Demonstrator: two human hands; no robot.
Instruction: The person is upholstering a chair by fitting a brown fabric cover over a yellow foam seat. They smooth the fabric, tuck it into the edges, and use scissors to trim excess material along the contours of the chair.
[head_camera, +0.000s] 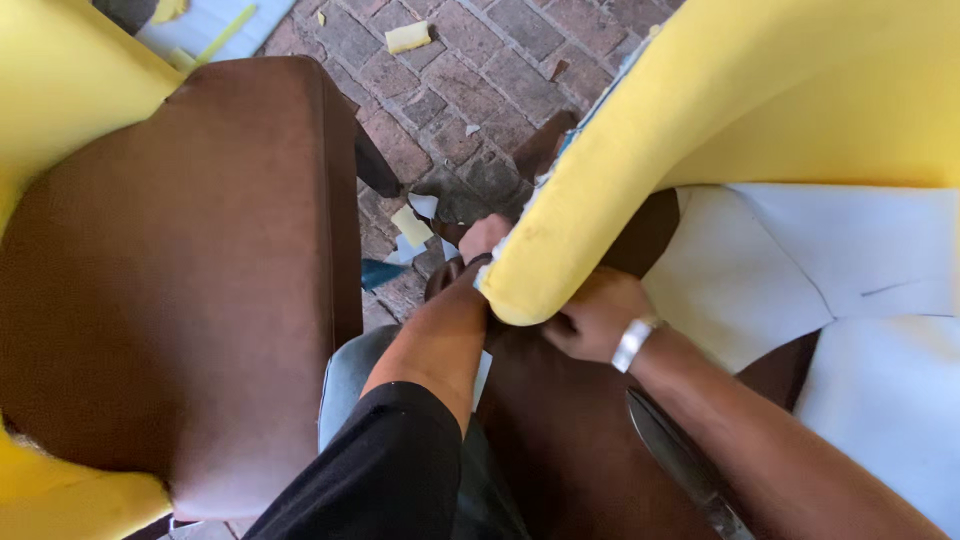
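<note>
Gripping brown cover (560, 430) under yellow foam (640, 170): left hand (483, 238), right hand (597, 315)

A black sleeve (375, 470) is worn on the left arm; it is pushed up so that the forearm below it is left bare down to the left hand (483, 240). The cloth is plain and dark, with no print or seam markings to be made out. On the right arm no sleeve is seen at all. A broad silver-coloured band (633, 343) is worn at the right wrist, just behind the right hand (597, 315); its surface is smooth and shiny. Grey-blue trousers (350, 385) are seen on the knee beneath the left forearm.
</note>
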